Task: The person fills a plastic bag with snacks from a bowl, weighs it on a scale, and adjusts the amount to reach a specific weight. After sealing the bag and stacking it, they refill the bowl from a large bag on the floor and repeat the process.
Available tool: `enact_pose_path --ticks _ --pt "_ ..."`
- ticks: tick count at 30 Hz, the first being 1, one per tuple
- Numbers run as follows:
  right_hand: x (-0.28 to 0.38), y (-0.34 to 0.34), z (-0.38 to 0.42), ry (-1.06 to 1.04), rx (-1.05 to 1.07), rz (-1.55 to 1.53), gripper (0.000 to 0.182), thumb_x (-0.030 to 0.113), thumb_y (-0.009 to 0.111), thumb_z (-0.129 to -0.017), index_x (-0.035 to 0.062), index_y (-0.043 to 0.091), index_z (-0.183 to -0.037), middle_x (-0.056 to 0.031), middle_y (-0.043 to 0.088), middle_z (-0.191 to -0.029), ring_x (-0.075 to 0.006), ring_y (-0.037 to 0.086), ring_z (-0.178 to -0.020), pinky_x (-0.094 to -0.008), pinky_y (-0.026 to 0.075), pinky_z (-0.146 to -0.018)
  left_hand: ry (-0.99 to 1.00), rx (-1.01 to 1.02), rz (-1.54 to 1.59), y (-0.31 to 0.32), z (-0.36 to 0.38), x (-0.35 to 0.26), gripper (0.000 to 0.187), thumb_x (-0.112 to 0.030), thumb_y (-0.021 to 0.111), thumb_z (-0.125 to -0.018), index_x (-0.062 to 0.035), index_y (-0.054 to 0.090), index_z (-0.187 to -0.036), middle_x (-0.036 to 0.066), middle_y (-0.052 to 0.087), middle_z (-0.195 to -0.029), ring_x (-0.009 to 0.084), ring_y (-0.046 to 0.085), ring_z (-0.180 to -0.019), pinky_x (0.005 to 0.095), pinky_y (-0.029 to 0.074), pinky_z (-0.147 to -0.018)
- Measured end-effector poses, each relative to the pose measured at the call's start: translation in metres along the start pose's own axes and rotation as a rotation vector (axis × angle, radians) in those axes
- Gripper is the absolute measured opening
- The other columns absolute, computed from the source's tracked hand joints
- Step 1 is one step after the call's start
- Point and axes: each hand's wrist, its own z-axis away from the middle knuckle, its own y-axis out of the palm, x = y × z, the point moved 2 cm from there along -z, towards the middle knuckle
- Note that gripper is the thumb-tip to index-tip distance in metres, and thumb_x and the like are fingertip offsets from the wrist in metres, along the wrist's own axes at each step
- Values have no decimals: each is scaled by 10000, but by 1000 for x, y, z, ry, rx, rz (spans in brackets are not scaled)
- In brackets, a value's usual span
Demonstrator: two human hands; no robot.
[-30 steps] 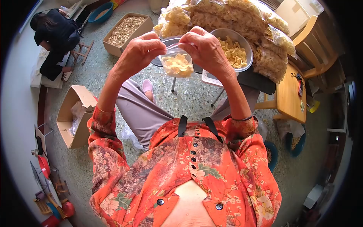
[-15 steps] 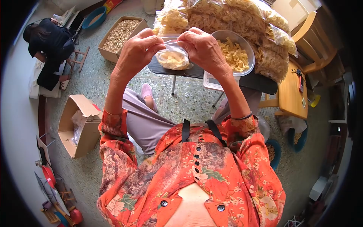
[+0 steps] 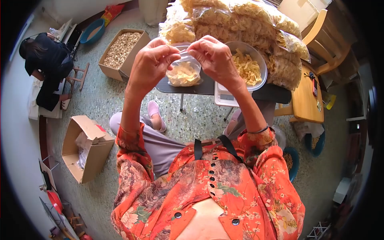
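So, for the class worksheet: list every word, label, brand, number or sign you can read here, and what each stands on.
No text can be read anywhere.
Red-and-yellow packet: any print too blurred.
White scale-like device: panel too small to read.
Red object on the wooden seat: any markings too small.
Small clear bag: no lettering visible.

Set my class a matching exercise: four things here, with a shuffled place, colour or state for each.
1. Small clear bag
2. Round plastic tub
3. Box of brown pieces
4. Buttoned shirt

A. on the floor
B. red, flower-patterned
C. pinched by left hand and right hand
D. on the bag's right

Pairs: 1-C; 2-D; 3-A; 4-B
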Motion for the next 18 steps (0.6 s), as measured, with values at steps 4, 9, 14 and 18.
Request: enact_pose_path --ticks 4,9,14,18 --pt "10 -2 4 31 -56 8 105 120 775 -883 43 741 -946 -115 661 -863 -278 686 -748 -377 548 -663 -9 -82 38 2 1 -2 50 20 730 -903 17 728 -952 69 634 -927 126 696 -651 259 526 -548" --pt "-2 7 5 13 -34 49 103 147 774 -887 66 750 -945 -102 660 -861 -282 681 -737 -380 548 -653 -72 14 13 1 2 10 69 58 711 -902 8 701 -948 57 622 -970 119 705 -735 225 542 -530" --pt "0 -1 2 -16 80 132 239 303 645 -997 99 761 -953 -87 683 -876 -292 682 -782 -401 552 -678 28 8 -71 3 0 13 121 73 699 -903 16 729 -1006 62 628 -933 132 691 -769 251 582 -669" --pt "-5 1 -6 9 233 210 489 421 467 -1080 8 727 -1050 -131 740 -1040 -315 671 -1038 -395 558 -841 62 38 -111 4 0 15 78 47 713 -907 18 756 -966 70 634 -908 138 684 -759 261 571 -671"
